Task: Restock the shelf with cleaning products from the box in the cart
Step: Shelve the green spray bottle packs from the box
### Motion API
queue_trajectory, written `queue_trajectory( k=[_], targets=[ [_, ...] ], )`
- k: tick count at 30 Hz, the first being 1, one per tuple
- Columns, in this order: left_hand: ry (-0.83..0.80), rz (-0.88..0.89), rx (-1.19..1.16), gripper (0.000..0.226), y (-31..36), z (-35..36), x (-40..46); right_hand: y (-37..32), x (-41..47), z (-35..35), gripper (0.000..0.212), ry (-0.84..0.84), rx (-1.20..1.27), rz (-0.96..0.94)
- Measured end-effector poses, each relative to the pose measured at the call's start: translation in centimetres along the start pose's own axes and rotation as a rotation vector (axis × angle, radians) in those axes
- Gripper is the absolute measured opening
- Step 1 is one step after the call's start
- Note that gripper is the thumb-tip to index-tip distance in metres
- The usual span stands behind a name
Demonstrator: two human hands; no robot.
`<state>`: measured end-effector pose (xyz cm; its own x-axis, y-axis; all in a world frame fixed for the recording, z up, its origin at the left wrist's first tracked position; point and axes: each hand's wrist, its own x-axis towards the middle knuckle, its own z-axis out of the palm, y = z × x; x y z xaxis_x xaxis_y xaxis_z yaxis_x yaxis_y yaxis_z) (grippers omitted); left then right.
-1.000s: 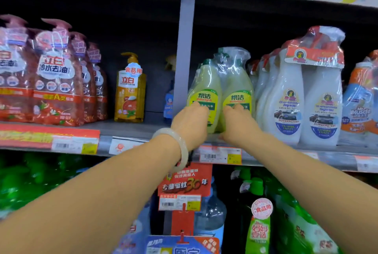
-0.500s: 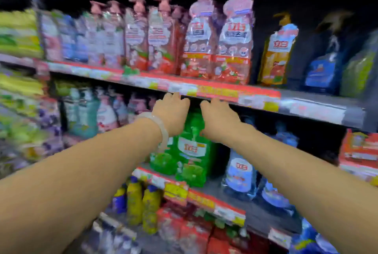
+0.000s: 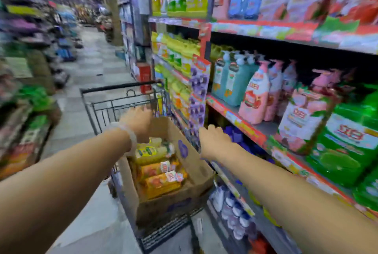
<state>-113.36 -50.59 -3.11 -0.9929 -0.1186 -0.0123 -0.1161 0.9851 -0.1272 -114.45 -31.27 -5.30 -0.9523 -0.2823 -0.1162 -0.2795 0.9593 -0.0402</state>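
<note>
Presently, both arms reached toward the box (image 3: 196,174) in the cart (image 3: 120,88), left hand (image 3: 137,120) and right hand (image 3: 212,139) empty, fingers relaxed, poised for bottles (image 3: 157,169).

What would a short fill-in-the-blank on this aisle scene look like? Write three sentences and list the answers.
1. The cardboard box of bottles sits inside a wire ____.
2. The pale bracelet is on the person's ____ wrist.
3. Neither the left hand nor the right hand holds a ____.

Answers: cart; left; bottle
</note>
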Motion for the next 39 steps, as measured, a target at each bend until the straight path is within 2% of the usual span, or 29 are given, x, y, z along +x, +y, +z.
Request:
queue_trajectory(
  k=[5,13,17,22,25,30,35,37,39],
  targets=[
    [-0.029,-0.063,0.055,0.058,-4.5,3.0,5.1,-3.0,8.7,2.0,0.062,-0.051,-0.004,-0.082],
    [-0.183,-0.069,0.006,0.068,-6.1,7.7,17.3,-4.9,23.4,5.0,0.060,-0.133,0.064,-0.122],
    [-0.310,-0.019,0.042,0.070,-6.9,11.7,21.4,-4.7,28.3,9.2,0.056,-0.264,0.165,-0.082],
    [-0.424,0.007,0.063,0.073,-9.0,16.5,26.8,-5.4,32.5,15.7,0.072,-0.455,0.272,0.000],
    [-0.489,0.022,0.060,0.074,-10.2,19.8,30.5,-6.2,34.6,19.8,0.071,-0.524,0.349,0.122],
    [-0.582,0.131,0.102,0.076,-12.3,27.5,37.5,-9.7,38.2,26.9,0.088,-0.623,0.656,0.367],
    [-0.663,0.226,0.098,0.085,-14.2,34.1,44.5,-13.4,41.4,32.4,0.084,-0.549,1.234,0.724],
    [-0.706,0.226,0.072,0.093,-14.5,35.8,46.2,-15.1,42.9,34.5,0.084,-0.453,1.272,0.813],
    [-0.772,0.213,0.034,0.107,-14.6,37.2,47.5,-16.1,44.1,36.1,0.071,-0.370,1.290,0.873]
  ],
)
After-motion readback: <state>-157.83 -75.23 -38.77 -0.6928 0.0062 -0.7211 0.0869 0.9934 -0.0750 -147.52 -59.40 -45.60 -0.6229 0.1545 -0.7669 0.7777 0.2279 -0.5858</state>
